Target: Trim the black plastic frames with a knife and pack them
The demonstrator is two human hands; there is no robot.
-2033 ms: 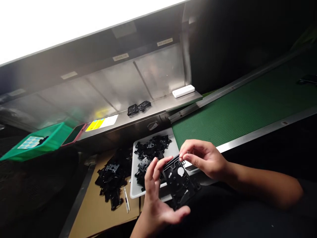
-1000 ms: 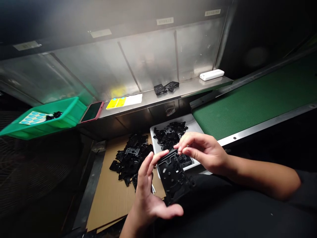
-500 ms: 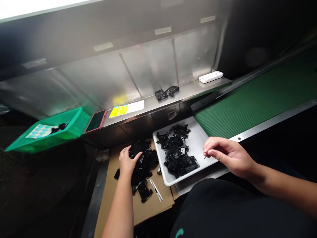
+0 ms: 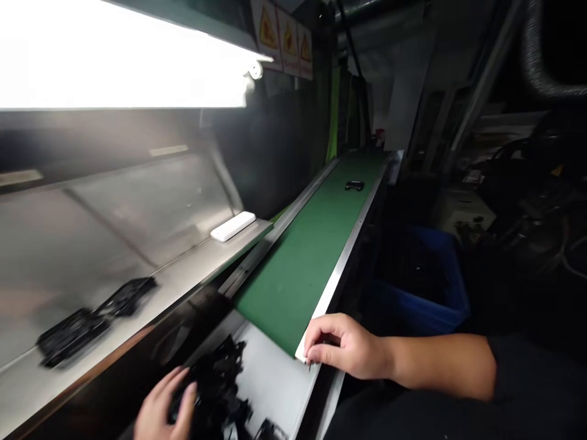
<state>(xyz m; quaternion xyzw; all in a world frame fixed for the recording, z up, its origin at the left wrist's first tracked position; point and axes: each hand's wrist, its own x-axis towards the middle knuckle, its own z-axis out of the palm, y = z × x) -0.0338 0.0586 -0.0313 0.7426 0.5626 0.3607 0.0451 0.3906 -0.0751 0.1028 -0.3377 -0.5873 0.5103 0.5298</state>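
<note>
At the lower edge my left hand (image 4: 162, 406) is partly cut off and blurred by motion. Its thumb and fingers are apart, beside a heap of black plastic parts (image 4: 222, 388); I see nothing firmly held in it. The heap lies in a white tray (image 4: 270, 366) at the near end of the conveyor. My right hand (image 4: 342, 345) is closed in a pinch over the tray's right corner, by the belt's metal rail. A short, thin, dark tip of something (image 4: 310, 366) pokes out below its fingertips; the rest is hidden in the hand.
A green conveyor belt (image 4: 307, 244) runs away from me, carrying one black part (image 4: 354, 185) far along it. On the metal shelf (image 4: 183, 275) at left lie two black housings (image 4: 73, 336) and a white oblong device (image 4: 233, 226). A blue crate (image 4: 413, 305) stands right of the belt.
The view has swung right and up, bringing the belt's far end and the crate into sight. The green bin, phone and cardboard have left the picture. My right hand keeps its pinch.
</note>
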